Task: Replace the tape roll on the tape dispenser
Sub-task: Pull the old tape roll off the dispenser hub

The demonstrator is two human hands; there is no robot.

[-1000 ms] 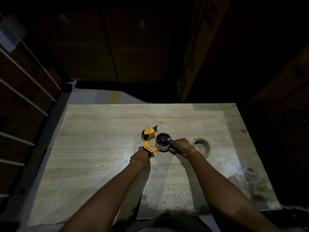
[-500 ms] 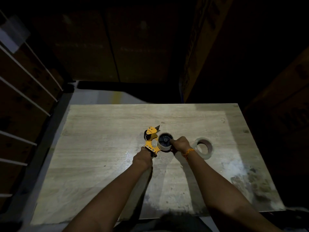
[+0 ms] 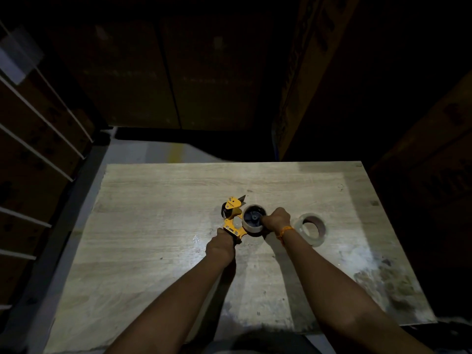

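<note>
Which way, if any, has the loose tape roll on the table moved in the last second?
No. The loose tape roll lies flat at the same spot on the table, right of the right hand, as far from the table's far right corner as before.

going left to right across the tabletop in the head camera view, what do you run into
left hand → yellow tape dispenser → roll on the dispenser → right hand → loose tape roll lying on the table
</note>
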